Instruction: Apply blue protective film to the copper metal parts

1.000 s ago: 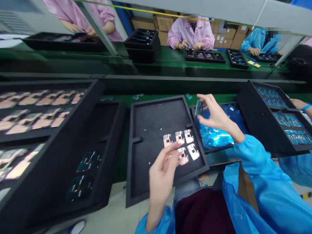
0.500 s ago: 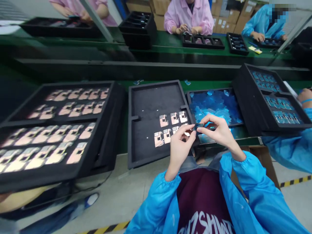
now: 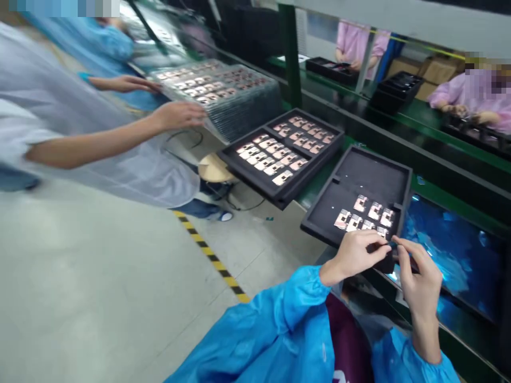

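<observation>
Both my hands come together over the near right corner of a black foam tray (image 3: pixel 351 175). Between their fingertips is a small dark circuit board (image 3: pixel 393 244), mostly hidden by the fingers. My left hand (image 3: pixel 359 251) pinches its left side, and my right hand (image 3: pixel 422 274) pinches its right side. Several copper-coloured circuit boards (image 3: pixel 375 210) lie in rows in the tray just beyond my left hand. Right of the tray, a shallow black tray holds a heap of blue film pieces (image 3: pixel 443 260).
To the left, another black tray (image 3: pixel 279 199) is filled with copper-coloured boards. Beyond it stands a tall stack of clear trays (image 3: pixel 243 109), with a person in a pale coat (image 3: pixel 120 133) reaching toward it. People in pink (image 3: pixel 363 45) work across the green bench.
My view has swung left, bringing the person in the pale coat and the clear tray stack into sight. My hands still hold the small board between them.
</observation>
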A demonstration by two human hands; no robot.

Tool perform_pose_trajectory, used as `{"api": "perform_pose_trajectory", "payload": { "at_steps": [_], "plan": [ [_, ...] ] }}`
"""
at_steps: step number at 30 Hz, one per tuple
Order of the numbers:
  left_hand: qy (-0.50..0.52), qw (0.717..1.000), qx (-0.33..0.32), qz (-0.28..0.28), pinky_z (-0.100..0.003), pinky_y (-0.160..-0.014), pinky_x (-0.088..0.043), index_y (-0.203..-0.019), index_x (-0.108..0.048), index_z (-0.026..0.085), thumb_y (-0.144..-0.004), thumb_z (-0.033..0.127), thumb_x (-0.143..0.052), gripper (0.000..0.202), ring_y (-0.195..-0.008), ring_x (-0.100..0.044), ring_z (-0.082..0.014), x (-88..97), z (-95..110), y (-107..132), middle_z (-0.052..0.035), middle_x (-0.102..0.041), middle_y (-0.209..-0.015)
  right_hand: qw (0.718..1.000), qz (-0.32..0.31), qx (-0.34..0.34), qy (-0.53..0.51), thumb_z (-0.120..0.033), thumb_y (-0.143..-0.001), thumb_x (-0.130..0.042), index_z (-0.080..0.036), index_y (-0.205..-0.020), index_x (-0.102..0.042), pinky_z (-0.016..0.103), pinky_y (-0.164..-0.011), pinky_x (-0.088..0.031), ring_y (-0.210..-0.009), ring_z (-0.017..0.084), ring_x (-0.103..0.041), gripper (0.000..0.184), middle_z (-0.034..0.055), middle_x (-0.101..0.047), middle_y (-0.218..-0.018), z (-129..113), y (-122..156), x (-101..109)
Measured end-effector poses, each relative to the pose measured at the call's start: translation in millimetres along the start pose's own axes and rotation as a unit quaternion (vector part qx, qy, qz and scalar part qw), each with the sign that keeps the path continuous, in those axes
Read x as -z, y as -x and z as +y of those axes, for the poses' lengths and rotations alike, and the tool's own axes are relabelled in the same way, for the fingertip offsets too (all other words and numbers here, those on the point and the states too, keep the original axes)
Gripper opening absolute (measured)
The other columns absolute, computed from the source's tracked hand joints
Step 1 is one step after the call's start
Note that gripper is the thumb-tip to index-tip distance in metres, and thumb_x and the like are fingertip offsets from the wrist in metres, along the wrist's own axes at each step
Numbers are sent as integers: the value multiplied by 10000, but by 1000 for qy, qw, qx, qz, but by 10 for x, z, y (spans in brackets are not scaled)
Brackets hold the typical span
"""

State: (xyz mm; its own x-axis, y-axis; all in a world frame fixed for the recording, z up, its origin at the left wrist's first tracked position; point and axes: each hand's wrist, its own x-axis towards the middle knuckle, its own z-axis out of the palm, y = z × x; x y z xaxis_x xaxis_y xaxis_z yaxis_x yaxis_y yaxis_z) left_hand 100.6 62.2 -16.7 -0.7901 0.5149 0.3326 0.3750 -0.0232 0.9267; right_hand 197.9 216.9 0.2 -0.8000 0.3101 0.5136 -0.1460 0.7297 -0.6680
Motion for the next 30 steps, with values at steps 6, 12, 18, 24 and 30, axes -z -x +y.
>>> {"api": "perform_pose_trajectory", "payload": {
  "at_steps": [6, 12, 18, 24, 30],
  "plan": [
    [104, 992, 72, 24, -339, -777, -584, -1044, -871, 196, -971, 359, -749, 216, -915, -728, -244, 119, 61, 91, -113, -797, -1008, 978, 79, 152, 116, -171, -991, -739, -343, -1271, -774, 518, -783, -644, -928, 313, -740, 331, 84, -777, -1027, -163, -84, -174],
    [255, 950, 181, -7, -332, -753, -645, -1081, -886, 219, -863, 396, -870, 282, -952, -736, -236, 215, 75, 110, -93, -786, -1109, 965, 75, 183, 172, -106, -1000, -710, -332, -1304, -754, 463, -847, -642, -965, 283, -750, 382, 71, -805, -1032, -117, -53, -177],
    [367, 888, 278, 3, -315, -726, -636, -1031, -879, 185, -739, 377, -995, 368, -809, -718, -190, 217, 43, 75, -63, -802, -919, 945, -1, 251, 211, -87, -1036, -658, -274, -1381, -710, 457, -931, -662, -1062, 281, -766, 396, 92, -829, -1156, -103, 70, -87],
    [435, 850, 296, -20, -288, -810, -625, -1033, -865, 166, -770, 335, -991, 337, -899, -757, -186, 266, 53, -25, -97, -832, -1053, 941, -61, 260, 206, -70, -1056, -614, -234, -1323, -714, 432, -968, -657, -1146, 267, -761, 329, 103, -824, -1200, -160, 164, 26],
    [340, 898, 268, 73, -308, -791, -637, -1035, -830, 150, -784, 358, -957, 350, -924, -786, -219, 404, -60, -229, -101, -832, -1053, 976, 17, 172, 130, -71, -1048, -584, -246, -1227, -703, 409, -887, -644, -1048, 252, -758, 277, 90, -801, -1091, -120, 267, 107]
  ]
}}
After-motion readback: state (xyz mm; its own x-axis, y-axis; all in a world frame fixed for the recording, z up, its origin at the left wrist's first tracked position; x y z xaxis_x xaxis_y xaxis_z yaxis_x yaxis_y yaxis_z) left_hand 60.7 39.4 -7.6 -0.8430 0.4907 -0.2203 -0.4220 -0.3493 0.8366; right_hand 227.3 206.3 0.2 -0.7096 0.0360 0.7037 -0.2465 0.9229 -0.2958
